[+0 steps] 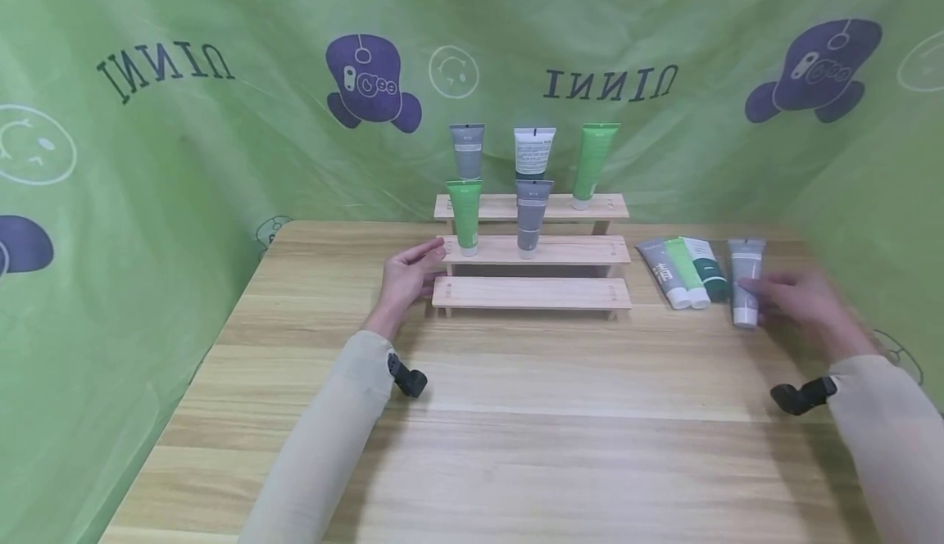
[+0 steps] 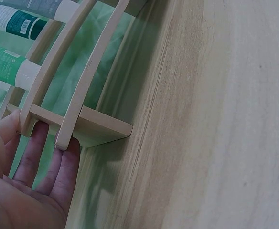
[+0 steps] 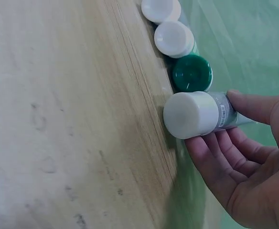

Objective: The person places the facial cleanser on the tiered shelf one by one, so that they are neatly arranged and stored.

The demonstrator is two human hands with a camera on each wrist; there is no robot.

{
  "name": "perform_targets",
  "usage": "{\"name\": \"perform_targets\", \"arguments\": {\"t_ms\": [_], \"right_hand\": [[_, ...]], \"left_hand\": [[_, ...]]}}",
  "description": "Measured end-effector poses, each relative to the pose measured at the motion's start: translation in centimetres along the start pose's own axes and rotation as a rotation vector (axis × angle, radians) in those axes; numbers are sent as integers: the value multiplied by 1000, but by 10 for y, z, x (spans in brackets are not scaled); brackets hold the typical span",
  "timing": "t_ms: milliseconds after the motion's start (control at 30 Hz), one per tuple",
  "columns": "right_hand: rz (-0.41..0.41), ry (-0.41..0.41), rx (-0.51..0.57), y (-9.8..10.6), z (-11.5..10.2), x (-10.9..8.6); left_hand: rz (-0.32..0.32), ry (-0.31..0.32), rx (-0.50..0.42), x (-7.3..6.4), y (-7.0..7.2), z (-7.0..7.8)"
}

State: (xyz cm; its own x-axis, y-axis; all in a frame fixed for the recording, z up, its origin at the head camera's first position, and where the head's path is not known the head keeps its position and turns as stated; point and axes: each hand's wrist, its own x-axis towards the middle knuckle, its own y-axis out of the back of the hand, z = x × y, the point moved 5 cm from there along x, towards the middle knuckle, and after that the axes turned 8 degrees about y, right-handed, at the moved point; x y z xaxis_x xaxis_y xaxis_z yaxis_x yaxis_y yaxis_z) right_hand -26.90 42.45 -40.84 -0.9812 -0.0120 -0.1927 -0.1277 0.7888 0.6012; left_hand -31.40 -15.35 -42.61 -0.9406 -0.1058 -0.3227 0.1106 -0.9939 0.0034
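Observation:
My left hand (image 1: 402, 280) holds the left end of a three-step wooden stand (image 1: 531, 292); in the left wrist view the thumb lies at the middle step and the fingers reach under the ends of the boards. At the right, my right hand (image 1: 810, 302) pinches a grey squeeze tube (image 1: 746, 269) with a white cap (image 3: 182, 116), thumb on one side and fingers on the other. Beside that tube lie another grey tube (image 1: 661, 269), a light green tube (image 1: 686, 272) and a white tube with a dark green cap (image 1: 714, 282).
On the stand's top step are a grey tube (image 1: 468, 151), a white-and-dark-green tube (image 1: 533, 151) and a green tube (image 1: 592, 163). The middle step bears a green tube (image 1: 465, 215) and a grey tube (image 1: 530, 216), caps down. Green cloth (image 1: 258, 142) surrounds the wooden table (image 1: 487, 446).

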Motion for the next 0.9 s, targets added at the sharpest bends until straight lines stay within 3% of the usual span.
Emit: {"name": "perform_targets", "arguments": {"t_ms": [267, 533, 900], "right_hand": [[33, 46, -30, -3, -7, -14], [72, 59, 83, -13, -13, -29], [125, 125, 141, -35, -36, -49]], "left_hand": [[-5, 0, -3, 0, 0, 1], [-6, 0, 6, 0, -2, 2], [-3, 7, -4, -1, 0, 1]]}}
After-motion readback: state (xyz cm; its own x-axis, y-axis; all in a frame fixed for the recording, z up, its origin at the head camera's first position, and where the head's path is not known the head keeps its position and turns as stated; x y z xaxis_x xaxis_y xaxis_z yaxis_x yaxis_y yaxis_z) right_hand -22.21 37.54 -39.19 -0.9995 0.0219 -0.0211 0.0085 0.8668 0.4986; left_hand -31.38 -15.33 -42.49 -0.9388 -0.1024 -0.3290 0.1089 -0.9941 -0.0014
